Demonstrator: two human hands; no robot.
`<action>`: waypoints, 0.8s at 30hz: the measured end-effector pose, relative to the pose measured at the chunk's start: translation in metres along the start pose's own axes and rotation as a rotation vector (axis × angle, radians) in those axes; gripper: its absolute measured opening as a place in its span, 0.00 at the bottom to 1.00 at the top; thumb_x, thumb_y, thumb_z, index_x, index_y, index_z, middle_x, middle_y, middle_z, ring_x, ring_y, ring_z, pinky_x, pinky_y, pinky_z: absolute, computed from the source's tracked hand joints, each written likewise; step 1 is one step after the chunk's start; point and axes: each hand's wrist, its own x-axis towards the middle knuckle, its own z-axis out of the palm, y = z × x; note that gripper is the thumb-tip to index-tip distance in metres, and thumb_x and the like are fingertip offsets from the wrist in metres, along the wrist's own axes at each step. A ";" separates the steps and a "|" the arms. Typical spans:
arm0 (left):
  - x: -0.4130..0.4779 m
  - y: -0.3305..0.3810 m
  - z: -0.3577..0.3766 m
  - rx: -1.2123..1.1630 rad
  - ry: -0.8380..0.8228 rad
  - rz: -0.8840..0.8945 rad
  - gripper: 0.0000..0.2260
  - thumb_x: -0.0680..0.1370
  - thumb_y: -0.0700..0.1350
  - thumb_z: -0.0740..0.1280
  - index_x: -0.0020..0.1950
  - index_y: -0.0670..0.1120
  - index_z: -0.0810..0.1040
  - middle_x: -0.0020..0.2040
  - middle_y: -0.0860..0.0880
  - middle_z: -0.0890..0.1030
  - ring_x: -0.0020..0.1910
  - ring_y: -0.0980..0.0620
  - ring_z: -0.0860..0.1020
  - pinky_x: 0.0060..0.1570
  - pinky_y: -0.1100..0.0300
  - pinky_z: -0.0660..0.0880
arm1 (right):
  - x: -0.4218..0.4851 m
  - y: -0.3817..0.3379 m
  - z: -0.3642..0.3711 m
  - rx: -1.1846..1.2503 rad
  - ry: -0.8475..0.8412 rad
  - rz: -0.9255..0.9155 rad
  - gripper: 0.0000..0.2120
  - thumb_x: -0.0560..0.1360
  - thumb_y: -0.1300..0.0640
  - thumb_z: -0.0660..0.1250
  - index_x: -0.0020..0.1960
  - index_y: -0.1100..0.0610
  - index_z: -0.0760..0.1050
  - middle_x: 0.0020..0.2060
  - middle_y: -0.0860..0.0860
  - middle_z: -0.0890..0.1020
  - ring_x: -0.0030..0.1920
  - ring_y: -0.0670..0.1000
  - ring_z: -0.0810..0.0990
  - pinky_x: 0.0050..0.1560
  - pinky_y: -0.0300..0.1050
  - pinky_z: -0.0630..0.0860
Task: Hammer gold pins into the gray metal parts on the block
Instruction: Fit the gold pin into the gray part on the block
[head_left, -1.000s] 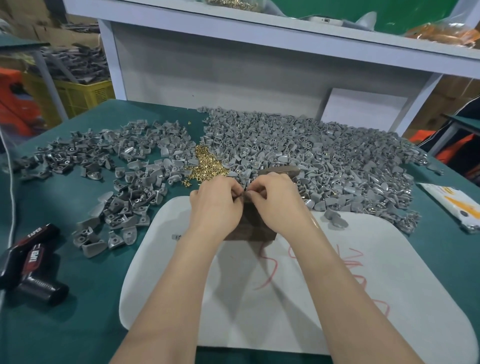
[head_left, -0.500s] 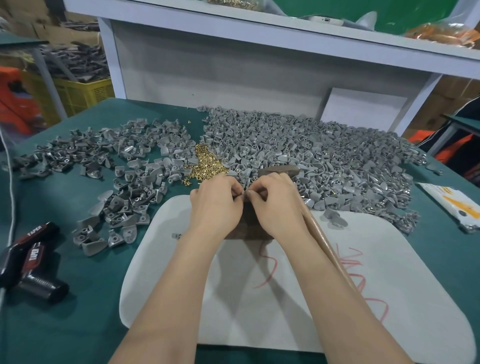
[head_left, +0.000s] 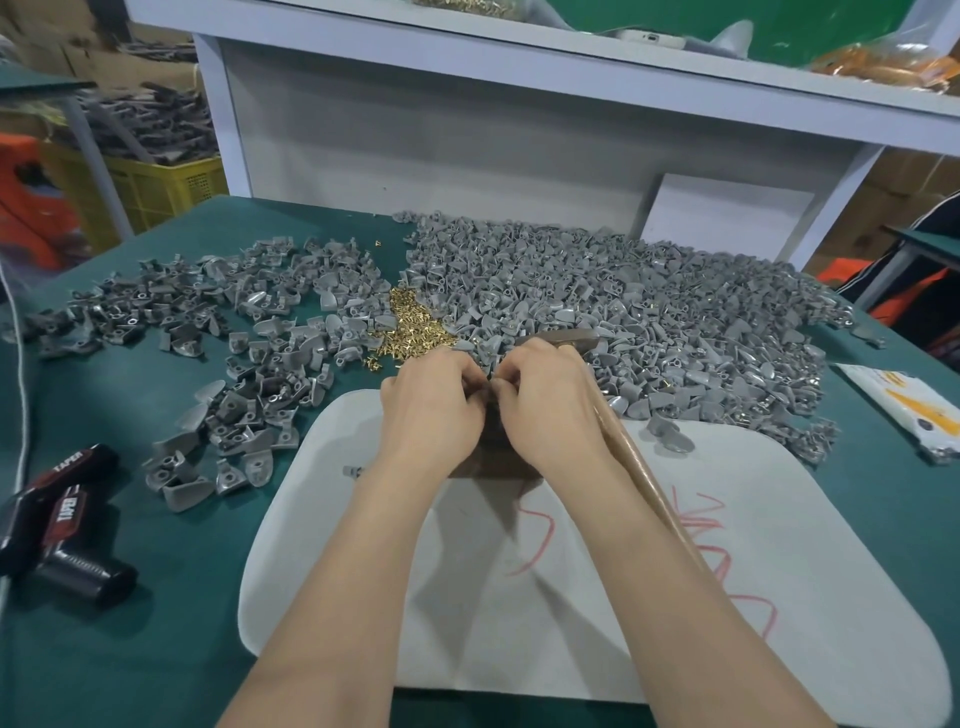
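My left hand (head_left: 431, 415) and my right hand (head_left: 550, 410) meet fingertip to fingertip over a dark brown block (head_left: 493, 465) on the white pad (head_left: 779, 519). Their curled fingers pinch a small gray part between them, mostly hidden. A hammer runs under my right hand, which holds it. Its head (head_left: 563, 338) pokes out beyond the knuckles and its wooden handle (head_left: 641, 467) lies along my forearm. A pile of gold pins (head_left: 410, 327) sits just beyond my left hand. A big heap of gray metal parts (head_left: 649, 312) lies behind and to the right.
Looser gray parts (head_left: 218, 332) spread over the green table at left. A black and red tool (head_left: 57, 525) lies at the near left edge. A white packet (head_left: 914, 410) is at the far right. A white shelf unit (head_left: 467, 140) stands behind the table.
The hammer's wooden handle has come into view along my right forearm. Both hands stay together over the block with hardly any movement.
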 end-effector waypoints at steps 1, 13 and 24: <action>0.000 0.000 0.000 0.000 0.000 0.000 0.03 0.76 0.46 0.67 0.45 0.52 0.81 0.49 0.52 0.81 0.54 0.47 0.77 0.57 0.49 0.71 | -0.001 0.000 0.001 0.005 0.015 -0.011 0.05 0.77 0.58 0.62 0.48 0.57 0.77 0.51 0.52 0.76 0.51 0.52 0.71 0.47 0.42 0.59; 0.000 0.000 0.000 -0.010 0.006 -0.014 0.05 0.76 0.46 0.68 0.41 0.55 0.75 0.47 0.53 0.81 0.54 0.49 0.77 0.59 0.50 0.70 | -0.006 0.003 0.008 0.189 0.123 0.002 0.05 0.75 0.63 0.65 0.42 0.61 0.77 0.44 0.53 0.77 0.40 0.46 0.66 0.41 0.39 0.61; 0.001 -0.002 0.002 0.005 0.009 -0.017 0.04 0.76 0.46 0.67 0.42 0.54 0.76 0.48 0.54 0.81 0.56 0.49 0.77 0.58 0.52 0.68 | -0.008 0.004 0.012 0.287 0.146 0.027 0.04 0.74 0.64 0.66 0.41 0.61 0.77 0.42 0.52 0.76 0.39 0.45 0.67 0.40 0.36 0.60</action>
